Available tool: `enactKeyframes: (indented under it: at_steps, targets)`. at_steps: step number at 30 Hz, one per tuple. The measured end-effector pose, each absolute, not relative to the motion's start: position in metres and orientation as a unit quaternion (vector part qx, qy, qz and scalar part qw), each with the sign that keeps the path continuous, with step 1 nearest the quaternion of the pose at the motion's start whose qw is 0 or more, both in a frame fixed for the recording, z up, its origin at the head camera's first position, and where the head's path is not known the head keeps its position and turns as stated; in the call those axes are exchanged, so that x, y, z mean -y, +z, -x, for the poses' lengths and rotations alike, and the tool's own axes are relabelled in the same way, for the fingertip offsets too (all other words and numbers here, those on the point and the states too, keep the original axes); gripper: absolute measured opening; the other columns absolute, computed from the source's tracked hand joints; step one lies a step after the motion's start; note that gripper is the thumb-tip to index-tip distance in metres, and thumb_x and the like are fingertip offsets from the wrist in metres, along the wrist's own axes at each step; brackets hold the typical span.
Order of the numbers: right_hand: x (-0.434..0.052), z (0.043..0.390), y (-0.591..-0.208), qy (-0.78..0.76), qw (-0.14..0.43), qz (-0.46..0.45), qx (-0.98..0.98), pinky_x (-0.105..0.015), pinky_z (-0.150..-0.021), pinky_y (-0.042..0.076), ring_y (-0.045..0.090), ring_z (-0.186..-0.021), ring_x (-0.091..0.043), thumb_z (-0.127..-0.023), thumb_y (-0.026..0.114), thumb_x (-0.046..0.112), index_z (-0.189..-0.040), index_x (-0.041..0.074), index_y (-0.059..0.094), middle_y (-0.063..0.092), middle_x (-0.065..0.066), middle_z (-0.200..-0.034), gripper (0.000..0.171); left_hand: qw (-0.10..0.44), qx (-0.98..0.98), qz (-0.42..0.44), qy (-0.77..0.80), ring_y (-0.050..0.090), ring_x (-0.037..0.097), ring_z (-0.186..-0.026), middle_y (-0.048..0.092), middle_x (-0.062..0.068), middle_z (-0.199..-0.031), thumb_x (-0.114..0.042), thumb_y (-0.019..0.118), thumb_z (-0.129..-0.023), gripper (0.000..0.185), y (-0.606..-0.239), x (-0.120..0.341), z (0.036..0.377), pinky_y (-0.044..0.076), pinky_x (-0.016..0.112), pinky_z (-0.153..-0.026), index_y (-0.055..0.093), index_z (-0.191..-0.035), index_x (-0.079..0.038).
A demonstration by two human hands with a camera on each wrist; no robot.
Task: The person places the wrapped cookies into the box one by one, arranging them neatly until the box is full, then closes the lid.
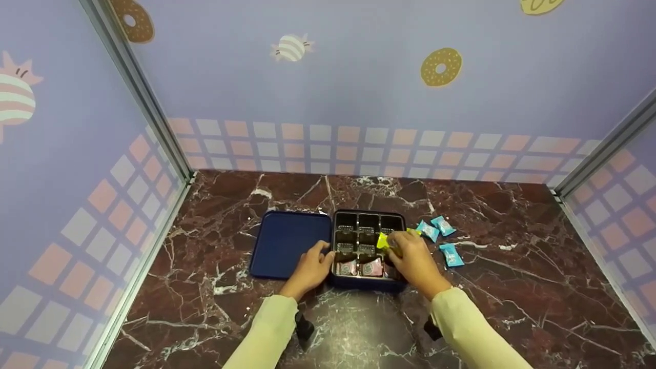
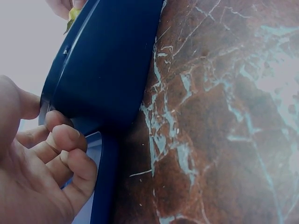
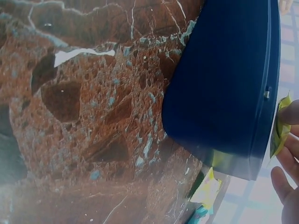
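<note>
Marble counter (image 1: pixel 512 215), yellow sweet (image 1: pixel 383 240) in right hand (image 1: pixel 416 263), seemingly upright

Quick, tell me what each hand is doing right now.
Left hand: fingers curled on the left edge of the blue box.
Right hand: pinches a yellow candy wrapper over the box.
</note>
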State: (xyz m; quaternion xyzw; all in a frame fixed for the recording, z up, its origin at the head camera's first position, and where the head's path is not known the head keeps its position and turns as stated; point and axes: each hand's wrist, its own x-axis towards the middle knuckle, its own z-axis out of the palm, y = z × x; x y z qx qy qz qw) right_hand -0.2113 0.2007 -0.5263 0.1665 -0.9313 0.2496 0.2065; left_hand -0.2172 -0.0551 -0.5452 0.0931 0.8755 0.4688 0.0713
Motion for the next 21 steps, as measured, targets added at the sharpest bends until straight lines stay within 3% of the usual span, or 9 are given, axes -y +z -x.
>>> enactKeyframes:
  at_steps: [21]
  targets:
    - [-0.190,0.213,-0.524,0.211,0.195,-0.174,0.942,-0.042,-0.079,0.050,0.058,-0.086,-0.024,-0.077,0.079,0.010,-0.091,0.011,0.066,0.069,-0.003,-0.089,0.020,0.082,-0.875,-0.086,0.469,0.038,0.013,-0.053,0.039,-0.004,-0.062,-0.024,0.051,-0.100,0.032,-0.545,0.056,0.218,0.032,0.027,-0.056,0.054,-0.126,-0.005]
